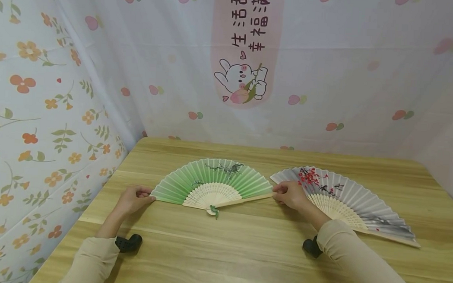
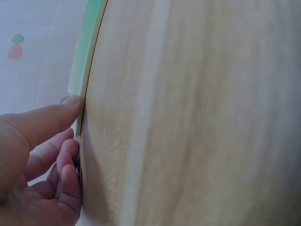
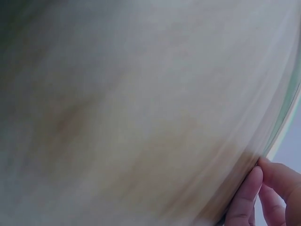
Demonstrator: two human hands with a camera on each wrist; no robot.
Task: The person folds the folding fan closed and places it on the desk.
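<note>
A green folding fan with a dark branch print lies spread over the table, its pale openwork ribs meeting at a pivot with a green cord. At the fan's left end, my left hand pinches the outer corner. The left wrist view has the thumb on the fan's green edge, the other fingers curled beneath. My right hand pinches the tip of the right outer rib. Beside that hand is a second spread fan, grey-white with red blossoms, partly covered by the right hand and forearm.
The wooden table has its far edge close behind both fans. Patterned white cloth hangs behind and at the left. Dark devices sit at both wrists, close over the tabletop.
</note>
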